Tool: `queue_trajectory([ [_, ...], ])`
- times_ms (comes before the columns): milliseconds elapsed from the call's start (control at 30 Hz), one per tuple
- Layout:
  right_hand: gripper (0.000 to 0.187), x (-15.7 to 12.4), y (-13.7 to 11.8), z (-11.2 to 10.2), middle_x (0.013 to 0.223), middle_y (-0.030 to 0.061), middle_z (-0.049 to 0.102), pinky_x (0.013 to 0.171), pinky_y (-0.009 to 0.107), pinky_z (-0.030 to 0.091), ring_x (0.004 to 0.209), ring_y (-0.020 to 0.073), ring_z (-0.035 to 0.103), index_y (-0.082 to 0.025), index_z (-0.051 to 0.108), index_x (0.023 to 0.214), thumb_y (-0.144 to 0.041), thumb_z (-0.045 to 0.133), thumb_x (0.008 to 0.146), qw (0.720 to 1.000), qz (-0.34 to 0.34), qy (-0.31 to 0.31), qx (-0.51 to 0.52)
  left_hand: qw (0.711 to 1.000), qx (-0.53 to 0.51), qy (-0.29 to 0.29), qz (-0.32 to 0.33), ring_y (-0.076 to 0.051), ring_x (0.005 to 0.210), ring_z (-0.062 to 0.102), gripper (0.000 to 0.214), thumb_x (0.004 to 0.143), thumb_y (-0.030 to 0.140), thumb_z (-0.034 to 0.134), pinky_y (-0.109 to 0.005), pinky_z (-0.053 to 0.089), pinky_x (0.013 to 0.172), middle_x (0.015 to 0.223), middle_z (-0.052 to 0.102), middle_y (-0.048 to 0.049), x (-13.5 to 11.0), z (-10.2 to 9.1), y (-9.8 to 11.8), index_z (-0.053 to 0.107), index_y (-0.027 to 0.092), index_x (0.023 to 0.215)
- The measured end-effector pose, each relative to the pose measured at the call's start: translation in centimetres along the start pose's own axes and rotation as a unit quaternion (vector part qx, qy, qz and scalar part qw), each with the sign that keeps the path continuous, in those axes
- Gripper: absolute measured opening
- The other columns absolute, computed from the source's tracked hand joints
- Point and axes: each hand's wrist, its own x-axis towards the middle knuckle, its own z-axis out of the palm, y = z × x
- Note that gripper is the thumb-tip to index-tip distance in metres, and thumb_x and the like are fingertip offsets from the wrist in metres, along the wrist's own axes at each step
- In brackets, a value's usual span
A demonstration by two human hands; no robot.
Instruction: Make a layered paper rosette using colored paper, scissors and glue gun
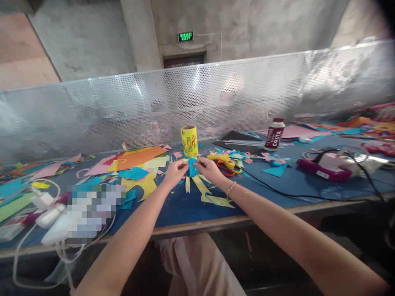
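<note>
Between my fingertips, just above the blue table (175,211), is a small piece of blue paper (193,167). My left hand (176,172) pinches its left side, and my right hand (210,169) pinches the right. Pale yellow paper strips (199,185) fan out below it; whether they are joined to it I cannot tell. Right behind my hands stands a yellow cardboard tube roll (189,141). Scissors with orange-red and yellow handles (226,172) lie beside my right hand, partly hidden by it.
Coloured paper sheets and scraps (138,160) cover the left side. A dark red COSTA bottle (274,135) stands at the back right. A purple power strip (324,170) has a black cable (286,194) trailing from it. White chargers (51,213) sit at left, and a perforated metal screen (123,109) closes the back.
</note>
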Motion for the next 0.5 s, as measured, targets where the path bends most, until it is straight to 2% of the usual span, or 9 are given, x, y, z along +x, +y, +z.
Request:
queue_trajectory([
  [167,0.036,-0.08,-0.24,-0.05,0.055,-0.0040,0.037,0.055,0.027,0.032,0.055,0.0107,0.034,-0.021,0.039,0.059,-0.047,0.050,0.081,1.000,-0.001,-0.005,-0.008,1.000,-0.007,0.003,0.019,-0.018,0.073,0.067,0.023,0.081,0.021,0.056,-0.025,0.054,0.057,0.089,0.072,-0.0091,0.26,0.03,-0.49,0.067,0.012,0.099],
  [300,0.035,-0.12,-0.15,-0.04,0.055,-0.0043,0.036,0.054,0.027,0.032,0.054,0.0106,0.034,-0.021,0.038,0.059,-0.045,0.050,0.082,1.000,0.001,-0.009,-0.009,1.000,0.009,0.001,0.027,-0.019,0.074,0.067,0.023,0.081,0.021,0.055,-0.027,0.054,0.058,0.092,0.072,-0.0106,0.34,0.01,-0.70,0.068,0.012,0.098],
  [500,0.037,-0.02,0.19,0.02,0.055,-0.0045,0.035,0.053,0.026,0.031,0.054,0.0104,0.033,-0.021,0.037,0.059,-0.047,0.051,0.081,1.000,0.013,-0.005,-0.005,0.999,-0.018,-0.013,0.029,-0.016,0.071,0.066,0.020,0.082,0.022,0.055,-0.025,0.053,0.061,0.083,0.071,-0.0073,0.36,0.07,-0.76,0.067,0.013,0.096],
])
